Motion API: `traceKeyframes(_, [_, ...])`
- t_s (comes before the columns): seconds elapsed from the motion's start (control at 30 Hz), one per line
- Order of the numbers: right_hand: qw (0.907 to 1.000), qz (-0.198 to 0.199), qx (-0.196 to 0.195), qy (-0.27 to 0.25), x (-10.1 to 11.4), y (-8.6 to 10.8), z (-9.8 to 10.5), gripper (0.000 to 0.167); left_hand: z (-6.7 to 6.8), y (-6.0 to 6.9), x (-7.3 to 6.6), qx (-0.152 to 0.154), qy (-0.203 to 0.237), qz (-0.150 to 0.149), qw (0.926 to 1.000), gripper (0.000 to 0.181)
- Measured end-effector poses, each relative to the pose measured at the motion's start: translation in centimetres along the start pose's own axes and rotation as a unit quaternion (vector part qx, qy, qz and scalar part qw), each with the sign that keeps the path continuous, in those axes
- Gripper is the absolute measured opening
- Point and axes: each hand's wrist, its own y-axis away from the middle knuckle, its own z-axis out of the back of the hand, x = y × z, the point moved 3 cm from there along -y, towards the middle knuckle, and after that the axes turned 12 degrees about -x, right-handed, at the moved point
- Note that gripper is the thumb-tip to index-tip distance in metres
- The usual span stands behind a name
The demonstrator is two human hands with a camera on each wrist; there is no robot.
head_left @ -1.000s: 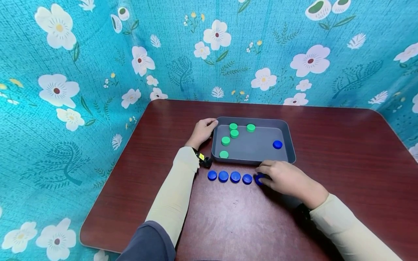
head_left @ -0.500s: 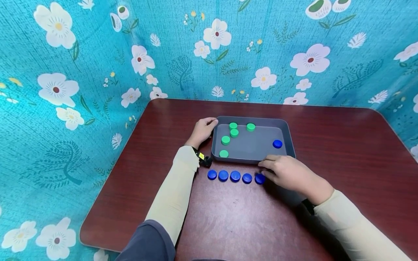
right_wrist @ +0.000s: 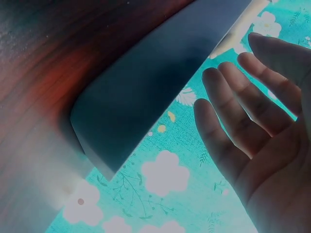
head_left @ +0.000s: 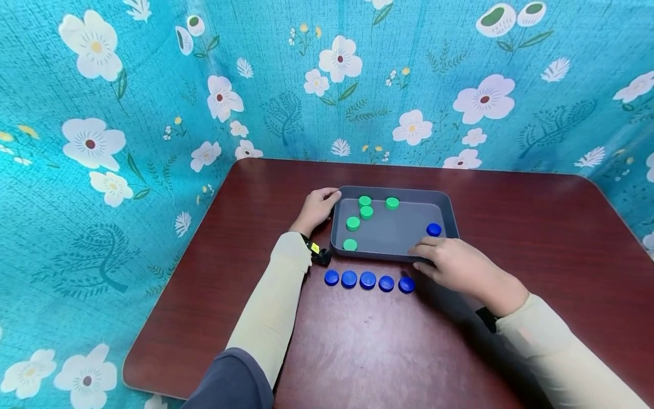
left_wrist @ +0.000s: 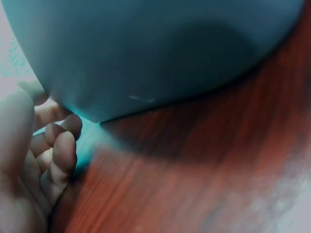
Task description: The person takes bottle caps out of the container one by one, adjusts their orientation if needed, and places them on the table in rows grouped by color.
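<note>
A dark grey rectangular tray (head_left: pixel 398 250) stands on the table. My left hand (head_left: pixel 315 210) holds its far left corner, thumb at the rim; in the left wrist view the curled fingers (left_wrist: pixel 64 154) are by the tray's outer wall. Several green bottle caps (head_left: pixel 366 212) lie in the tray's left half, and one blue bottle cap (head_left: pixel 434 229) lies at its right. Above the near right rim hovers my right hand (head_left: pixel 455 264). The right wrist view shows its fingers (right_wrist: pixel 228 111) relaxed and apart, holding nothing. Several blue caps (head_left: pixel 368 280) form a row in front of the tray.
The dark red-brown wooden table (head_left: pixel 536 227) reaches back to a turquoise flowered curtain (head_left: pixel 378 130). A black wrist camera (head_left: pixel 321 254) on the left wrist sits close to the tray's near left corner.
My right hand has drawn off the rightmost blue cap, leaving it at the end of the row, and has moved up and right to the tray's near rim. The left hand stays put.
</note>
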Motion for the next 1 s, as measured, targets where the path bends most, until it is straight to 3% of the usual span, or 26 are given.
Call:
traceKeyframes(0.57, [0.9991,-0.031,0.027,-0.012,-1.9,-1.0,-0.6,0.022,0.0,0.1,0.0,-0.003,0.005,0.0,1.0,0.043])
traceKeyframes(1.0, [0.9991,-0.035,0.023,-0.01,-3.3,-2.0,-1.6,0.023,0.0,0.0,-0.1,-0.006,0.002,-0.003,1.0,0.043])
